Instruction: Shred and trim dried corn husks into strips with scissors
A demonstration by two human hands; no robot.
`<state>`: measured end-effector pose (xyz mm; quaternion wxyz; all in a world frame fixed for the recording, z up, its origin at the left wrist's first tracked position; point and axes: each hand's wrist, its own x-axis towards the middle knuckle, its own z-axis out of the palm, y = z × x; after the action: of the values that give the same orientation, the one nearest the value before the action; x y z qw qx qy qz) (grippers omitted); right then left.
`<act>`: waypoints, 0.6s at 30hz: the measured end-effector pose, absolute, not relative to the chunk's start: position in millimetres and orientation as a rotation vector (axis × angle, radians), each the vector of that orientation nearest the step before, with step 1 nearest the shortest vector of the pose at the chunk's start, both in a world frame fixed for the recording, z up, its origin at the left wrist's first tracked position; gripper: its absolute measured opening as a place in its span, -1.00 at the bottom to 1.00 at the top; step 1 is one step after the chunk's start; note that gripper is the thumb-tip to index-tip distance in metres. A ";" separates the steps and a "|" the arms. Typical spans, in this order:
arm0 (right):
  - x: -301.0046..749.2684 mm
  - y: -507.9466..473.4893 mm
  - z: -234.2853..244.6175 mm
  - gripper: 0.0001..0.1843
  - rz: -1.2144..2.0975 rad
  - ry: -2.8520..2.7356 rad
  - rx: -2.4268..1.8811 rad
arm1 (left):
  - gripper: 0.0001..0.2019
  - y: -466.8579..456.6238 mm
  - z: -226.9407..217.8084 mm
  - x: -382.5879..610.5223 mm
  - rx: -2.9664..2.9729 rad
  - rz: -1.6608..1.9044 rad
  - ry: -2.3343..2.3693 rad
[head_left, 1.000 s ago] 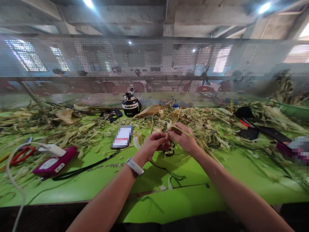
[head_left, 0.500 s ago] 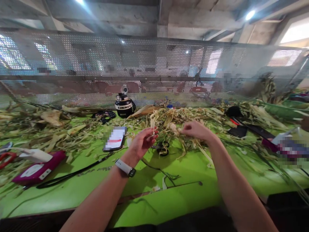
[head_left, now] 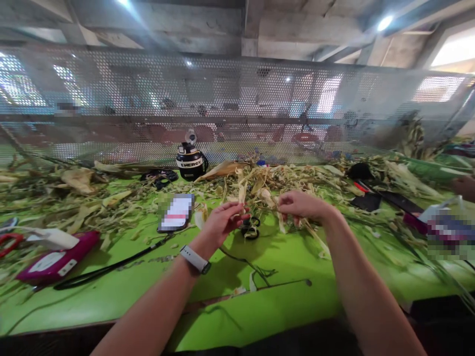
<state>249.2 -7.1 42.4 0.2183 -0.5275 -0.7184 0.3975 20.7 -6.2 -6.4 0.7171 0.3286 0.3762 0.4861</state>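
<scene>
My left hand (head_left: 227, 220), with a watch on its wrist, pinches a pale piece of dried corn husk (head_left: 242, 192) that stands up from the fingertips. To its right, my right hand (head_left: 300, 205) is closed, knuckles up, and a pale husk strip (head_left: 282, 225) hangs beneath its fingers. The fingertips are partly hidden. Between the hands lies a pair of scissors (head_left: 253, 232) with black handles, partly covered by shreds. Behind both hands spreads a heap of torn husk strips (head_left: 289, 175).
A phone (head_left: 178, 212) and a black bottle (head_left: 190, 163) stand left of my hands. Farther left lies a purple power strip (head_left: 59, 259) with a white plug. A perforated metal screen (head_left: 230, 94) closes the back of the green table (head_left: 297, 306). Another person's hand (head_left: 465, 187) shows at the right edge.
My left hand has moved slightly right and turned, its fingers closing on the husk piece. My right hand has shifted a little left and lower, and a husk strip now hangs below it.
</scene>
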 end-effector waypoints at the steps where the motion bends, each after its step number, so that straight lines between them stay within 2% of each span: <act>1: 246.2 -8.8 43.8 -0.93 1.112 -1.931 -1.408 | -0.91 -7.1 -7.8 22.4 0.741 1.053 0.841; 6: 217.8 -14.3 38.6 -0.87 1.211 -1.632 -1.224 | -0.95 -10.0 -11.6 28.4 0.770 1.005 0.849; 10: 208.8 -16.7 42.8 -0.76 1.314 -1.411 -1.127 | -0.93 -2.3 -11.2 22.9 0.686 1.183 0.837; 15: 212.5 -17.6 53.4 -0.88 1.241 -1.085 -0.879 | -0.88 4.0 -8.4 15.7 0.588 1.370 0.818; 18: 205.1 -16.4 46.9 -0.78 1.170 -1.140 -0.884 | -0.91 0.3 -11.1 19.9 0.669 1.239 0.824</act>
<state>205.1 -16.4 46.9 0.5988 -0.3813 -0.4917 0.5044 19.9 0.3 -11.1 0.6851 0.2988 0.3680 0.5531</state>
